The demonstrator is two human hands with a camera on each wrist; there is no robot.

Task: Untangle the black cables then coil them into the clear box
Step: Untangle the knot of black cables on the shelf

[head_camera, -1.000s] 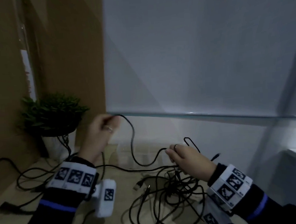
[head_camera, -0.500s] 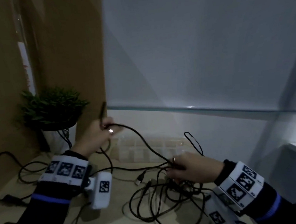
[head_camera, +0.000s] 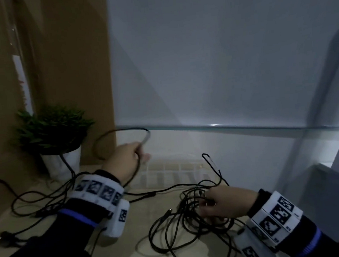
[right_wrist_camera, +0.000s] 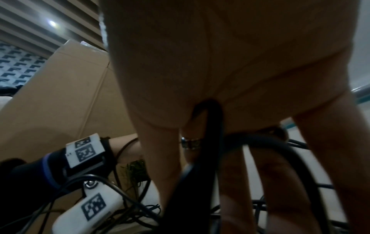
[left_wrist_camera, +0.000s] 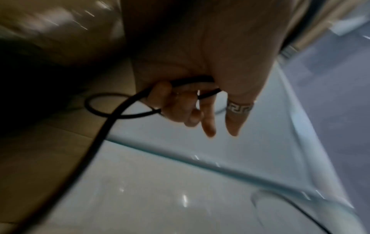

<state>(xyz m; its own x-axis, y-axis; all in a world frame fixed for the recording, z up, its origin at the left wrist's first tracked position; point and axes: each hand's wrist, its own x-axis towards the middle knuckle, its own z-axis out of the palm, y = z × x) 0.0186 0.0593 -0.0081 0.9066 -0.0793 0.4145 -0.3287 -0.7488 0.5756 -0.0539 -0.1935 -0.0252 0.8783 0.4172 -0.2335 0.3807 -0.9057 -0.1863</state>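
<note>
Black, thin and rubbery, the tangled cables [head_camera: 191, 223] lie in a loose heap of overlapping loops on the pale tabletop [head_camera: 143, 220], on the near side of the clear box [head_camera: 173, 173], with a small plug end sticking out at the heap's left edge. Over the heap's right side the right hand [head_camera: 224, 202] rests with its fingers [right_wrist_camera: 270, 182] pushed down among the strands; the right wrist view shows one strand looped up between two of them against the palm, so this hand holds part of the tangle. More black cable trails away from the heap along the tabletop, out past the box's left end and under the left forearm. The clear box itself is a shallow see-through tray with dividing walls, standing against the white back panel [head_camera: 220, 64], and one narrow cable loop rises in front of its right end. Just above the box's left end, the left hand [head_camera: 126, 161] is raised off the tabletop, its smaller fingers curled around a single lifted cable [head_camera: 122, 131] while the other two point outward; that cable arcs up into a round loop over the hand. Beyond the box's left end stands a small green plant [head_camera: 52, 128] in a white pot [head_camera: 63, 166], beside a brown cardboard wall [head_camera: 69, 55].
</note>
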